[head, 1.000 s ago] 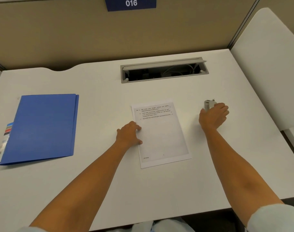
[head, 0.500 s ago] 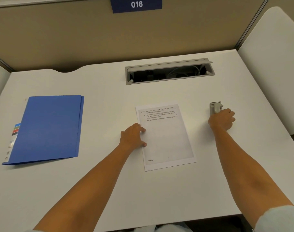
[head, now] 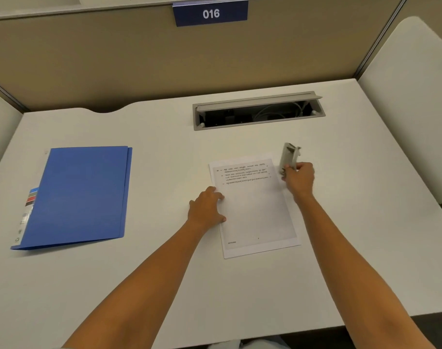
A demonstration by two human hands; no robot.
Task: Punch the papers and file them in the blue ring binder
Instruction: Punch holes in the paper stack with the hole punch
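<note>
A thin stack of white printed papers (head: 257,212) lies in the middle of the white desk (head: 164,285). My left hand (head: 206,209) rests flat on the papers' left edge, fingers spread. A small grey hole punch (head: 288,156) is lifted at the papers' top right corner, and my right hand (head: 299,178) grips its near end. The blue ring binder (head: 78,195) lies closed on the desk's left side, apart from both hands.
An open grey cable tray (head: 257,112) with wires inside is set into the desk behind the papers. A beige partition with a "016" sign (head: 211,13) stands at the back. White side panels (head: 411,117) flank the desk.
My right hand closed on the hole punch, lifted it and carried it left to the papers' top right corner. My left hand stayed on the papers.
</note>
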